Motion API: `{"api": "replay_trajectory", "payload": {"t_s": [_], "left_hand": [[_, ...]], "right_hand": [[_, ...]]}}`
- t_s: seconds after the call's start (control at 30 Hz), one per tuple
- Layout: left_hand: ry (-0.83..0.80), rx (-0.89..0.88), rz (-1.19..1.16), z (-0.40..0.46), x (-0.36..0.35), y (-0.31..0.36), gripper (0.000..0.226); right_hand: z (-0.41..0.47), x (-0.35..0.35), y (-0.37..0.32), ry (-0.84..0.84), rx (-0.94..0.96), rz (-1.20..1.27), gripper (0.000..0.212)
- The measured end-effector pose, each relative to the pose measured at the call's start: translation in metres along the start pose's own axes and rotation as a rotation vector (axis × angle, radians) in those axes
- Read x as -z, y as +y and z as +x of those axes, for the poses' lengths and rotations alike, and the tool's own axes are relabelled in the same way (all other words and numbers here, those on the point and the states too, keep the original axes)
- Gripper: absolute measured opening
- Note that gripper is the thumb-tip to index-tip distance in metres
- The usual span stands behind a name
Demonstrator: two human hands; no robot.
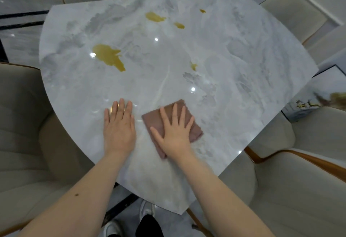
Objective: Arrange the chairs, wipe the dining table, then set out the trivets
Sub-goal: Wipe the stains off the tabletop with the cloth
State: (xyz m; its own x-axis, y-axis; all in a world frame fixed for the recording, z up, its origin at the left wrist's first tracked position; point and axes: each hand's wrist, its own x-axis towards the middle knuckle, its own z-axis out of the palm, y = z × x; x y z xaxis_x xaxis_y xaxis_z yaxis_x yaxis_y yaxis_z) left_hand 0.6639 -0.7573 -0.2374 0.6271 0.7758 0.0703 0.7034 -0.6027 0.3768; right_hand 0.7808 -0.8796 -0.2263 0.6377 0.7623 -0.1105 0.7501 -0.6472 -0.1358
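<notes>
Marble dining table (pixel 234 49), right hand (pixel 175 135) fingers spread flat on brown cloth (pixel 194 130), left hand (pixel 119 130) flat (no writing readable)

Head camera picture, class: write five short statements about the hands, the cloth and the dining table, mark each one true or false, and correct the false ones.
1. The right hand lies flat on the brown cloth. True.
2. The left hand grips a trivet. False: it rests open, palm down, on the bare dining table, and no trivet shows.
3. Yellow patches show on the tabletop beyond the hands. True.
4. The cloth covers the largest yellow patch. False: the cloth lies near the person, apart from that patch.
5. The cloth is bunched into a ball. False: it lies folded flat under the right hand.
</notes>
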Motion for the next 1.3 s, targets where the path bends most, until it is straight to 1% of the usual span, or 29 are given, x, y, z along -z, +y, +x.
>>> {"api": "replay_trajectory", "payload": {"t_s": [0.07,0.13,0.23,0.33,0.4,0.43,0.47,0.53,0.57,0.63,0.7,0.77,0.87,1.0,1.07,1.2,1.3], "left_hand": [[0.011,-0.011,-0.008,0.0,0.0,-0.001,0.047],[0.006,-0.01,-0.014,-0.001,0.001,-0.001,0.047],[-0.008,0.002,-0.078,-0.001,0.004,-0.001,0.048],[-0.042,0.01,-0.177,0.001,0.009,-0.002,0.056],[-0.067,0.027,-0.271,0.004,0.009,-0.005,0.05],[-0.068,0.047,-0.336,0.006,0.01,-0.007,0.049],[-0.05,0.071,-0.414,0.007,0.011,-0.008,0.049],[0.003,0.103,-0.527,0.008,0.017,-0.013,0.044],[0.025,0.101,-0.534,0.011,0.022,-0.017,0.041],[0.036,0.069,-0.47,0.017,0.032,-0.031,0.04],[0.022,0.019,-0.378,0.03,0.039,-0.045,0.049],[0.014,-0.003,-0.294,0.044,0.045,-0.057,0.054],[0.033,0.059,-0.179,0.066,0.05,-0.069,0.048],[0.077,0.157,-0.063,0.101,0.052,-0.096,0.054],[0.087,0.185,-0.017,0.121,0.052,-0.109,0.054],[0.119,0.256,0.013,0.162,0.051,-0.129,0.052],[0.119,0.283,0.054,0.176,0.05,-0.137,0.053]], "right_hand": [[-0.041,-0.001,0.013,-0.027,0.099,-0.003,0.075],[-0.064,0.003,0.041,-0.049,0.099,-0.023,0.074],[-0.048,0.009,0.063,-0.056,-0.059,-0.036,0.079],[0.002,0.01,0.038,-0.035,-0.305,0.016,0.077],[0.027,0.005,0.007,-0.02,-0.39,0.045,0.075],[0.031,0.003,-0.011,-0.012,-0.377,0.045,0.075],[0.029,0.0,-0.027,-0.002,-0.323,0.037,0.077],[0.009,-0.006,-0.051,0.005,-0.137,0.029,0.08],[-0.002,-0.008,-0.055,0.002,-0.04,0.03,0.079],[-0.014,-0.008,-0.047,-0.007,0.095,0.02,0.075],[-0.006,-0.004,-0.035,-0.005,0.13,0.005,0.074],[0.017,-0.001,-0.037,-0.014,0.071,-0.001,0.076],[0.06,0.002,-0.056,-0.004,-0.068,0.011,0.083],[0.122,0.002,-0.086,0.007,-0.142,0.019,0.076],[0.152,0.002,-0.101,0.025,-0.167,0.022,0.075],[0.208,0.002,-0.136,0.041,-0.162,0.046,0.076],[0.224,-0.002,-0.163,0.041,-0.056,0.004,0.076]]}}
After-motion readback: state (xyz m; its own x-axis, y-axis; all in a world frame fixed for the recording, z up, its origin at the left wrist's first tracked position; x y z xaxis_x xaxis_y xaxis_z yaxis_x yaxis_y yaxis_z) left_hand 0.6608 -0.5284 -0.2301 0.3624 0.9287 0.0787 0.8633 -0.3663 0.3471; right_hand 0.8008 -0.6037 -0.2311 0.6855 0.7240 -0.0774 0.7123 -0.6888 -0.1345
